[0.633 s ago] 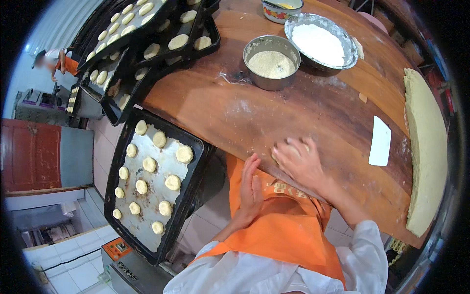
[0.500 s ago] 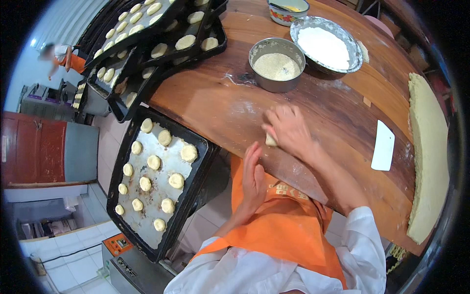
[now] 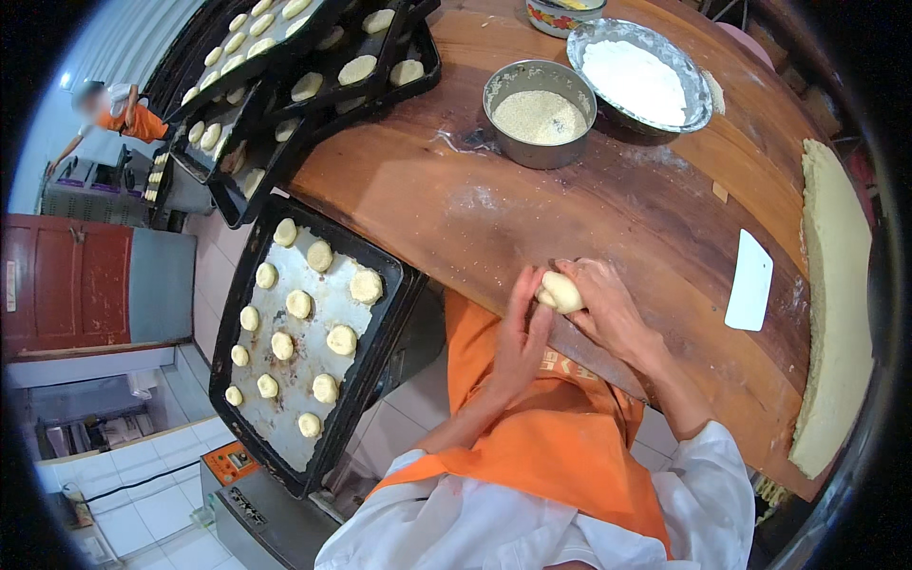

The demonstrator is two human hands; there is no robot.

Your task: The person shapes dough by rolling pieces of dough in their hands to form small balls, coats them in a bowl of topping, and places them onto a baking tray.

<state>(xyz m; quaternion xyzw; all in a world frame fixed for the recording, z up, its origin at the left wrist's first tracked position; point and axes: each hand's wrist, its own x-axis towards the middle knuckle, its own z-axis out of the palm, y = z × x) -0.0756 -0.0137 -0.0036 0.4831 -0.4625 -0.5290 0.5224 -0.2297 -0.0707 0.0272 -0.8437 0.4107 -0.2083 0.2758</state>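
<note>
A smooth, pale piece of dough (image 3: 561,293) sits between my two hands, over the near edge of the wooden table (image 3: 456,237). My right hand (image 3: 605,302) curls round its far and right side. From the left, my left hand (image 3: 523,328) presses against it with the fingers bent and the thumb close in. Beyond the hands stands a round metal tin (image 3: 586,141) of sesame-like seeds. On my left, a black baking tray (image 3: 356,404) carries several flat rounds of dough, among them one round (image 3: 365,286) near the tray's right edge.
Stacked dough trays (image 3: 275,176) crowd the far left. A bowl of white flour (image 3: 635,81) and an enamel bowl (image 3: 560,21) stand at the back. A white scraper (image 3: 749,281) and a long dough slab (image 3: 836,313) lie right. Another person (image 3: 133,114) stands far left.
My hands have come together around the dough, which now shows as a smooth rounded piece. Half a second ago my right hand covered it on the table, with my left hand apart.
</note>
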